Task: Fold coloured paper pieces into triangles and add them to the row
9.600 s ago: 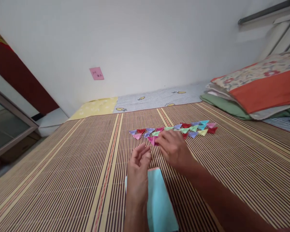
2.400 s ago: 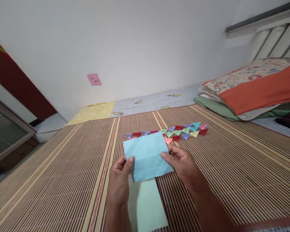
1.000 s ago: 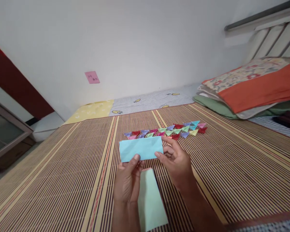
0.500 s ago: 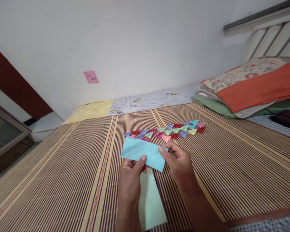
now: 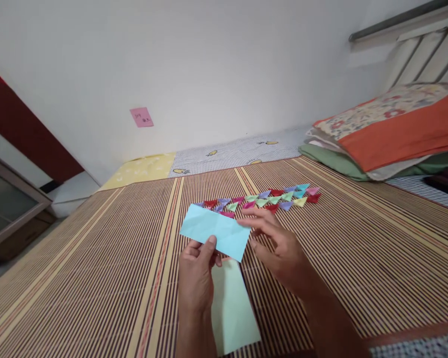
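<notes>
One pale green rectangular sheet of paper point(image 5: 237, 308) makes a good landmark (a thin pinkish edge shows at its far end). Just beyond that end, raised above the tan-and-dark striped mat point(image 5: 108, 258), is a light-blue rectangle of paper point(image 5: 207, 226), tilted so its right end dips.

The bare left hand point(image 5: 196, 278), over the green sheet's left edge, pinches the blue paper: thumb on the upper face, other fingers curled under the near edge. The bare right hand point(image 5: 283, 248), beyond the green sheet and to its right, is spread wide, thumb well apart from the fingers; its fingertips reach the blue paper's right end, though I cannot tell whether they press on it.

The weak point, I judge, is that single pinch. With little support on the right, the blue paper could swing around the left thumb or sag at its free end. If the right fingers push rather than close evenly, they might bend the corner or shift one edge against another, leaving a crooked crease.

Farther beyond the green sheet lie small multicoloured folded-paper triangles point(image 5: 275, 200) in rows. The right hand is near them, so a low sweep of the fingers could knock a few out of line.
</notes>
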Motion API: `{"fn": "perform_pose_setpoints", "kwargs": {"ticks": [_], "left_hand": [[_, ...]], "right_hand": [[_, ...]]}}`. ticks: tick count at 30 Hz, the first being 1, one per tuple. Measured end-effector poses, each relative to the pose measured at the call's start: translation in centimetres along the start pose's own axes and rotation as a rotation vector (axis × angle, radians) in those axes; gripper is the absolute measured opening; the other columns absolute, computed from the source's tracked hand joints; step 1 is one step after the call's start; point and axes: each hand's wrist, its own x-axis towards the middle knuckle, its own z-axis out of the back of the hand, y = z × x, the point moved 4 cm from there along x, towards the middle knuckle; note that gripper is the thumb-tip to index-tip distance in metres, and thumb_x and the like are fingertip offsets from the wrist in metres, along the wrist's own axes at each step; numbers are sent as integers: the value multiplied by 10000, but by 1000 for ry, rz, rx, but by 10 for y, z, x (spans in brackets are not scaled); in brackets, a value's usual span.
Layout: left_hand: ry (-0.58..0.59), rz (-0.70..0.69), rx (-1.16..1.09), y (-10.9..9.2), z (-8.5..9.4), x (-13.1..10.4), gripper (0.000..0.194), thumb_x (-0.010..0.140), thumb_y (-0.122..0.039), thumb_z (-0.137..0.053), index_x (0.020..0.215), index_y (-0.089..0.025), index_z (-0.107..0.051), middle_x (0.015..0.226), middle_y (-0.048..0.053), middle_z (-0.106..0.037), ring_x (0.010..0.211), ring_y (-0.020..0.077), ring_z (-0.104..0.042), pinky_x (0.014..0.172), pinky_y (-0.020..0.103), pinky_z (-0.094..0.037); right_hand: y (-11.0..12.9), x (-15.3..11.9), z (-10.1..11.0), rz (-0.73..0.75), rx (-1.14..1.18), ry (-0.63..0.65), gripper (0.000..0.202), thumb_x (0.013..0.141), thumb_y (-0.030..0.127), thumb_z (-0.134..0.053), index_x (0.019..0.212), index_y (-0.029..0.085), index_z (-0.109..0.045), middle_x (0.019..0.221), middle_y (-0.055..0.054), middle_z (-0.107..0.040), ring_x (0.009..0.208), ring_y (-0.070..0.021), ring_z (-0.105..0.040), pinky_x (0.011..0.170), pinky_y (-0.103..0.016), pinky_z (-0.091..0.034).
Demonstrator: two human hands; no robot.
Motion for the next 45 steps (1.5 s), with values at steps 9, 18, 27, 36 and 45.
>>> {"fn": "perform_pose_setpoints", "kwargs": {"ticks": [9, 18, 27, 36, 45], "left_hand": [[128, -16, 59, -1, -10, -6, 272, 792, -359, -775, 934, -131, -733, 734, 64, -741, 624, 177, -703, 516, 223, -465], [122, -17, 88, 2, -13, -6, 290, 725, -347, -844, 882, -122, -748, 738, 83, -772, 627, 168, -696, 584, 246, -527], [-13, -46, 56, -3, -5, -5, 348, 673, -365, -871, 899, -135, -740, 684, 52, -751, 546, 150, -667, 511, 229, -515], [212, -129, 308, -1, -18, -10, 183, 781, -318, -792, 864, -159, -757, 713, 46, -734, 648, 157, -656, 594, 241, -512], [257, 268, -29, 16, -18, -8, 386, 762, -475, -784, 817, -96, -739, 619, 45, -656, 520, 110, -554, 518, 218, -459]], "right_hand": [[2, 1, -5, -24, -32, -130, 124, 915, 228, -620, 798, 212, -656, 883, -34, -679, 845, -193, -650, 755, -302, -510], [-7, -5, -15, -188, -30, -254, 112, 858, 276, -673, 822, 210, -590, 700, 11, -621, 619, -151, -598, 544, -244, -458], [-21, -1, -2, -268, 180, -183, 191, 860, 333, -695, 974, 187, -647, 812, -41, -690, 750, -190, -679, 683, -311, -574], [-9, -1, 0, -191, 95, -76, 128, 859, 226, -687, 984, 219, -716, 865, -11, -720, 815, -190, -658, 770, -315, -503], [1, 0, 15, -14, 185, 1, 178, 864, 73, -611, 807, 232, -667, 912, -11, -690, 943, -198, -642, 884, -340, -484]]}}
